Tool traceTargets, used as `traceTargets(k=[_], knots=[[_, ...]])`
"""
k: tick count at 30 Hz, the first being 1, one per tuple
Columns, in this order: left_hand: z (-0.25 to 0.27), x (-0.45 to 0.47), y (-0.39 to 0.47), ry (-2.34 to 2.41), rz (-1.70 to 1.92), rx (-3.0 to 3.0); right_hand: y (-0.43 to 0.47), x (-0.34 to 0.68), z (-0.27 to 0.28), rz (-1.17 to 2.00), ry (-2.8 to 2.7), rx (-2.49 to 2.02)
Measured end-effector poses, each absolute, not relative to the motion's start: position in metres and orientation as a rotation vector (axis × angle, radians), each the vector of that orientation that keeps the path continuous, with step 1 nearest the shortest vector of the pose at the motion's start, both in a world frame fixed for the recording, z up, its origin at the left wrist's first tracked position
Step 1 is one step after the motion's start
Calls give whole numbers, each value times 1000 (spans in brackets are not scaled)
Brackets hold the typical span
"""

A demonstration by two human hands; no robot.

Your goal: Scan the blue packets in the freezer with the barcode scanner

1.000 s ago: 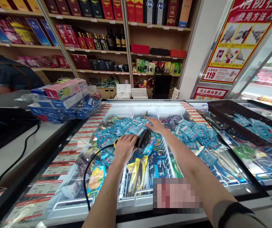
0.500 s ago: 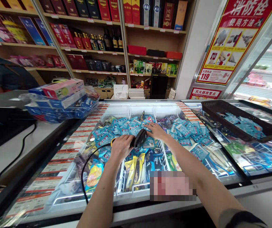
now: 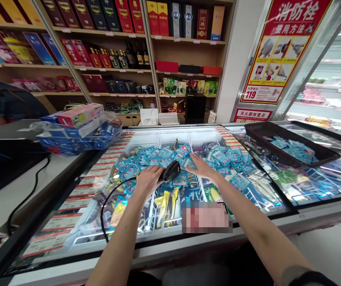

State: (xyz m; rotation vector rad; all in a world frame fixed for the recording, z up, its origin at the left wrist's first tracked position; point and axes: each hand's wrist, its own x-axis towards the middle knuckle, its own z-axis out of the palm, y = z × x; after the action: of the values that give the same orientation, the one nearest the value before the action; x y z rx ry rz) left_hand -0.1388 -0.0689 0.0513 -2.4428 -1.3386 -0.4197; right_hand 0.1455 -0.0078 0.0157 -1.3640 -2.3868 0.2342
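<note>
My left hand (image 3: 149, 178) is wrapped round the handle of a black barcode scanner (image 3: 172, 171). The scanner's head points right, and a black cable (image 3: 103, 210) curves down from its handle end. To the right of the scanner, my right hand (image 3: 200, 167) holds nothing, with its fingers stretched out over the blue packets. Small blue packets (image 3: 158, 155) lie in a loose pile beneath and beyond both hands. Another heap of blue packets (image 3: 224, 158) sits to the right of my right hand. I cannot tell whether my right fingertips touch a packet.
Below is a glass-topped freezer (image 3: 78, 234) with wire baskets of wrapped goods. At the right stands a dark brown tray (image 3: 310, 137) holding more blue packets. Plastic-wrapped boxes (image 3: 81, 129) rest at the left, near another person's sleeve (image 3: 9, 101). Stocked shelves (image 3: 110, 69) line the back.
My right hand has moved slightly right, away from the scanner's head, and its fingers are stretched out. My left hand still grips the scanner. The view has shifted a little.
</note>
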Motion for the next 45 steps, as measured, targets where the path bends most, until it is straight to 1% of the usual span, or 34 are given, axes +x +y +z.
traceTargets(k=[6,9,14,20,28,31,38,45], knots=[[59,-128,-74,-1284,-377,-2439,-20,168,3,-56,-2290,-1534],[62,-123,-74,-1259,-376,-2435,-23,168,-8,-107,-2265,-1565],[63,-119,-73,-1260,-374,-2450,-24,165,-10,-33,-2176,-1575],[63,-117,-71,-1285,-349,-2439,-27,170,4,32,-1820,-1529],[58,-111,-61,-1292,-328,-2484,-16,181,-19,544,-1413,-1361],[56,-102,-55,-1283,-350,-2505,-13,184,-21,660,-1348,-1308],[47,-86,-45,-1258,-395,-2537,-11,185,-15,623,-1334,-1333],[40,-90,-37,-1292,-461,-2505,-5,183,-16,604,-1321,-1315]])
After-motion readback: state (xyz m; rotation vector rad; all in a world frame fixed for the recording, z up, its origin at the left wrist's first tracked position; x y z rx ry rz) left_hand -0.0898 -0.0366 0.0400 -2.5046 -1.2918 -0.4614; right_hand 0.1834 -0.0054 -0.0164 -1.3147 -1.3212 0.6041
